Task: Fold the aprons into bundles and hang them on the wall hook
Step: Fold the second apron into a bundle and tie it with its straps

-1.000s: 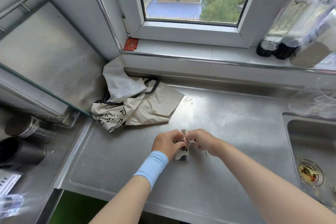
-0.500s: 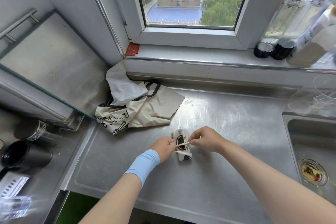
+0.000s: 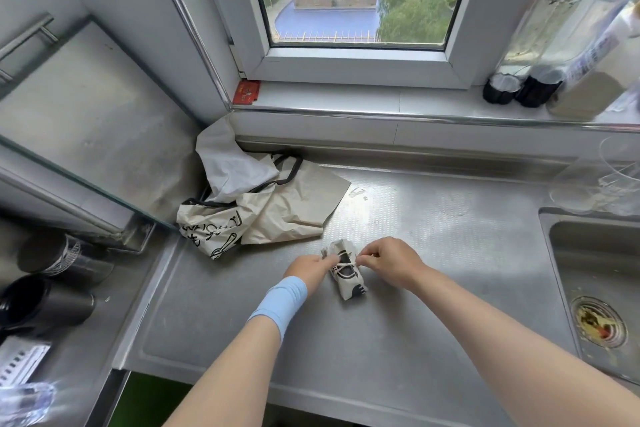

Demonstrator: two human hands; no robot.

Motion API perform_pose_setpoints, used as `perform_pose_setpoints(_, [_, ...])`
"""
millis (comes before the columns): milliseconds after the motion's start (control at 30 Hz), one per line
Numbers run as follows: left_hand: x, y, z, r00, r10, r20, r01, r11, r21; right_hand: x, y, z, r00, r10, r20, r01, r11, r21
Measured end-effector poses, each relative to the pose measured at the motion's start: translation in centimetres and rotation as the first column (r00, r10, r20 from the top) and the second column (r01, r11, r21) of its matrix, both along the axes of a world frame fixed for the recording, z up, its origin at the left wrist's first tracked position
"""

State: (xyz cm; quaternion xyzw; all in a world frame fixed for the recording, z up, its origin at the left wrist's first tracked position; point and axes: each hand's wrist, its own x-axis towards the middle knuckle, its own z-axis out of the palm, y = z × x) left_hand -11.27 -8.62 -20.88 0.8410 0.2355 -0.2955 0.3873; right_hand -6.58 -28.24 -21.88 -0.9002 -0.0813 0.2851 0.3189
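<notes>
Bundle [image 3: 347, 282]: one apron rolled small, cream with black print, lying on the counter [image 3: 415, 350] about mid-width, nearer the front edge than the back. A thin string [image 3: 343, 265] crosses over its middle.

My left hand [image 3: 309, 270] is against the bundle's left side, fingers curled in and gripping it where the string comes round. Can't tell if it also pinches the string. Blue wristband [image 3: 281, 300] on that wrist.

My right hand [image 3: 391, 262] is at the bundle's right side, thumb and forefinger pinching the string, other fingers curled. The hands are close, with the bundle between them.

Second apron [image 3: 287, 208], loose and crumpled, sits in the back-left corner of the counter. It has a black strap on top and printed lettering on its front-left fold. Part of it leans up against the wall. Well apart from the bundle.

Sink [image 3: 599, 253] is set into the counter's right end, and its drain [image 3: 598, 322] holds food scraps.

Red card [image 3: 246, 92] at the left end of the windowsill, dark-based bottles [image 3: 523, 88] at the right end.

Two black cups [image 3: 45, 303] lie on their sides on the lower surface left of the counter.
</notes>
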Motion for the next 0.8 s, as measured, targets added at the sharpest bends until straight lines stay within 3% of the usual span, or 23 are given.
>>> perform_pose_setpoints(100, [-0.2,0.6,-1.3,0.998,-0.001,0.064,0.0,1.0,0.025,0.3,-0.3,-0.3,0.999,-0.041,-0.009,0.041,0.999,0.034])
perform_pose_setpoints(200, [-0.1,1.5,-2.0,0.988,-0.052,0.146,0.041,0.996,0.081,0.8,-0.8,-0.9,0.997,-0.071,0.0,0.071,0.997,-0.04])
perform_pose_setpoints(367, [0.4,0.7,-1.9,0.984,-0.126,0.127,0.111,0.986,0.121,1.2,0.5,-1.1,0.98,0.135,0.149,-0.115,0.985,-0.131])
perform_pose_setpoints(433, [0.7,0.2,-1.7,0.987,-0.095,0.127,0.087,0.994,0.072,1.5,0.6,-0.9,0.983,0.149,0.105,-0.139,0.985,-0.1])
perform_pose_setpoints(700, [0.9,0.4,-2.5,0.981,-0.028,0.192,0.023,0.999,0.028,1.4,0.8,-1.2,0.995,-0.093,-0.048,0.097,0.989,0.111])
perform_pose_setpoints(800, [1.1,1.0,-2.9,0.976,-0.02,0.215,0.016,1.0,0.019,1.4,0.2,-1.5,0.99,-0.116,-0.078,0.125,0.985,0.12])
